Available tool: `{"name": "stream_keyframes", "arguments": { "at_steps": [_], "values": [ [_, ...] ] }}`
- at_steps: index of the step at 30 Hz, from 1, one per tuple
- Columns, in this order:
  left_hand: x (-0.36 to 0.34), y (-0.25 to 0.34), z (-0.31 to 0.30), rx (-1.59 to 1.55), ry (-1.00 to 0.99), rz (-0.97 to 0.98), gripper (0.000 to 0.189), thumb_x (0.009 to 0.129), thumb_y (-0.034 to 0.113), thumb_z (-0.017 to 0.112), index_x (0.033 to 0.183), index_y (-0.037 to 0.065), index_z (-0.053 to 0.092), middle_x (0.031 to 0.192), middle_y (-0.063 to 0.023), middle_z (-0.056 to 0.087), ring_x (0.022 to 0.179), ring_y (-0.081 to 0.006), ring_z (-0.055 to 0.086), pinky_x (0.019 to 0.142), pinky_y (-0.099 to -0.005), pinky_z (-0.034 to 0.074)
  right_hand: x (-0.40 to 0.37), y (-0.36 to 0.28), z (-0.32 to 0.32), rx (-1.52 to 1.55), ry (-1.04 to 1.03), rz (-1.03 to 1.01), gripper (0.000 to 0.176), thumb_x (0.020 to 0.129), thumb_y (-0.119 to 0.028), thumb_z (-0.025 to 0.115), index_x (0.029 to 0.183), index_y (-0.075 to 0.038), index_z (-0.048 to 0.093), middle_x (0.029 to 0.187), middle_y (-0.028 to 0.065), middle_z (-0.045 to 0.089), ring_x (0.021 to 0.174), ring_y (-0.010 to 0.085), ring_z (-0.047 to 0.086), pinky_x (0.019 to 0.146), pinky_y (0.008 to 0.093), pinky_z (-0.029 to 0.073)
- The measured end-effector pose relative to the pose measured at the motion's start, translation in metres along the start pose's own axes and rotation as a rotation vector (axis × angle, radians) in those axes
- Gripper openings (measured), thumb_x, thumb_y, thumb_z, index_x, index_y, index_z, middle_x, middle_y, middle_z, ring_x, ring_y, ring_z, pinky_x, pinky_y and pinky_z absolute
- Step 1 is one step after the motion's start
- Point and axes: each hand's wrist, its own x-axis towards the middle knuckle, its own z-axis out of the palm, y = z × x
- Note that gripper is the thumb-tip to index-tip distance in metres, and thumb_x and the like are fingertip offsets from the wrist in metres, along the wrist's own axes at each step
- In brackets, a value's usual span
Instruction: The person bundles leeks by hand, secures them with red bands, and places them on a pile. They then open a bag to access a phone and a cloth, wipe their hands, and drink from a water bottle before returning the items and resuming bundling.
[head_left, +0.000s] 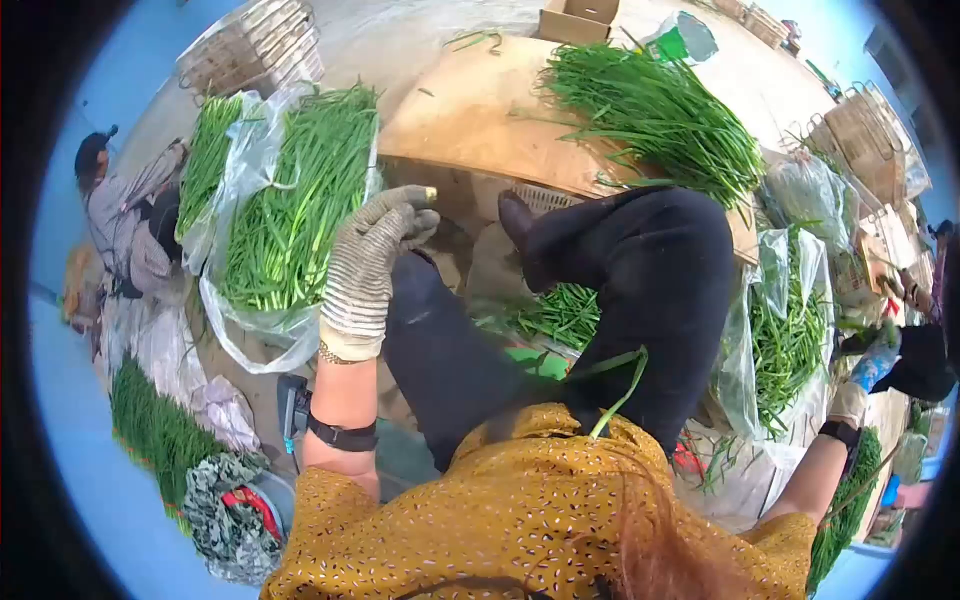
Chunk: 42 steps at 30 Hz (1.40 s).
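Observation:
My left hand [375, 262], in a striped knit glove, is raised beside a clear bag. Its fingers are bent, with a gap between finger and thumb and nothing visible in it. That bag [262, 345] is packed with long green chives [300, 205]. At the right edge is my right hand [868, 378], in a white and blue glove, low beside another bag of chives [785, 345]. Dark green shows at its fingertips, too small to make out. A single green stalk [628, 390] lies across my lap.
A wooden board [470, 105] before my knees carries a big heap of chives [655, 115]. Crates [255, 50] are stacked at back left, with more crates [860, 140] at right. A person [125, 205] sits at left. Cut greens [560, 315] lie between my legs.

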Motion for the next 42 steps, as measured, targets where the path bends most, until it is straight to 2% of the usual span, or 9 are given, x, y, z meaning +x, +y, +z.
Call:
{"name": "stream_keyframes", "arguments": {
  "at_steps": [4, 8, 22, 27, 29, 33, 35, 39, 42],
  "values": [
    [-0.012, -0.013, -0.037, 0.059, 0.147, -0.019, 0.035, 0.092, 0.021, 0.062, 0.116, -0.004, 0.061, 0.105, -0.0115, 0.066, 0.093, -0.0209, 0.066, 0.086, -0.0335, 0.054, -0.045, 0.110, -0.014, -1.617, -0.853, 0.319, 0.072, 0.059, -0.025, 0.086, 0.122, -0.004, 0.059, 0.105, 0.0241, 0.066, 0.099, 0.0418, 0.063, 0.087, 0.0464, 0.051],
    [-0.033, -0.016, -0.052, 0.028, 0.270, -0.034, 0.038, 0.092, 0.023, 0.063, 0.118, -0.005, 0.059, 0.107, -0.0137, 0.065, 0.094, -0.0250, 0.066, 0.086, -0.0374, 0.055, -0.121, 0.016, 0.136, -1.064, -0.753, -0.253, 0.061, 0.073, -0.020, 0.079, 0.127, -0.004, 0.056, 0.125, 0.0210, 0.059, 0.114, 0.0349, 0.057, 0.097, 0.0380, 0.046],
    [-0.155, -0.038, -0.063, 0.421, 0.895, -0.124, 0.019, 0.086, 0.006, 0.064, 0.103, 0.000, 0.067, 0.097, -0.0068, 0.069, 0.086, -0.0125, 0.061, 0.080, -0.0259, 0.049, -0.332, -0.194, 0.508, 0.104, -1.522, -0.575, 0.036, 0.089, -0.010, 0.044, 0.119, -0.003, 0.063, 0.122, 0.0211, 0.061, 0.110, 0.0391, 0.058, 0.094, 0.0412, 0.046],
    [-0.168, -0.027, 0.002, 1.401, 0.899, -0.068, 0.043, 0.076, 0.016, 0.075, 0.115, 0.003, 0.061, 0.117, -0.0155, 0.061, 0.103, -0.0262, 0.061, 0.089, -0.0351, 0.048, -0.318, -0.322, 0.524, 0.798, -1.470, 1.066, 0.033, 0.088, -0.008, 0.050, 0.114, 0.008, 0.062, 0.112, 0.0174, 0.064, 0.103, 0.0279, 0.060, 0.091, 0.0372, 0.047],
    [-0.157, -0.030, 0.018, 1.506, 0.677, -0.111, 0.055, 0.072, 0.030, 0.077, 0.118, 0.005, 0.059, 0.127, -0.0174, 0.054, 0.122, -0.0370, 0.048, 0.101, -0.0460, 0.040, -0.330, -0.295, 0.557, 0.361, -1.265, -0.486, 0.027, 0.085, -0.002, 0.057, 0.109, 0.007, 0.063, 0.114, 0.0191, 0.063, 0.106, 0.0317, 0.059, 0.096, 0.0387, 0.046],
    [-0.114, -0.030, 0.069, 1.621, -0.178, -0.253, 0.059, 0.076, 0.044, 0.071, 0.123, 0.011, 0.059, 0.132, -0.0180, 0.051, 0.126, -0.0400, 0.042, 0.105, -0.0476, 0.036, -0.350, -0.338, 0.568, 0.586, -1.607, -0.545, 0.028, 0.082, 0.009, 0.057, 0.109, 0.005, 0.064, 0.122, 0.0178, 0.061, 0.110, 0.0286, 0.058, 0.097, 0.0373, 0.046],
    [-0.096, -0.067, 0.082, 0.824, -0.436, -0.471, 0.054, 0.082, 0.040, 0.069, 0.127, 0.012, 0.057, 0.134, -0.0147, 0.053, 0.124, -0.0339, 0.048, 0.103, -0.0439, 0.040, -0.360, -0.354, 0.569, 0.629, -1.750, -0.606, 0.029, 0.081, 0.009, 0.057, 0.109, 0.003, 0.065, 0.123, 0.0173, 0.061, 0.111, 0.0287, 0.058, 0.098, 0.0371, 0.045],
    [-0.076, -0.085, 0.082, 0.582, 0.414, 0.285, 0.032, 0.088, 0.027, 0.065, 0.112, 0.006, 0.061, 0.112, -0.0117, 0.065, 0.098, -0.0291, 0.063, 0.084, -0.0431, 0.049, -0.383, -0.359, 0.560, 0.814, -1.870, -0.360, 0.043, 0.080, 0.009, 0.057, 0.123, 0.004, 0.058, 0.130, 0.0187, 0.057, 0.117, 0.0301, 0.056, 0.100, 0.0381, 0.044],
    [-0.063, -0.117, 0.021, -0.529, 0.568, 0.045, 0.034, 0.091, 0.025, 0.063, 0.118, 0.007, 0.059, 0.113, -0.0079, 0.062, 0.105, -0.0237, 0.058, 0.097, -0.0399, 0.043, -0.380, -0.433, 0.504, 0.965, -1.732, -0.765, 0.051, 0.086, -0.011, 0.057, 0.136, -0.002, 0.049, 0.129, 0.0157, 0.055, 0.114, 0.0296, 0.056, 0.099, 0.0405, 0.043]
  ]
}}
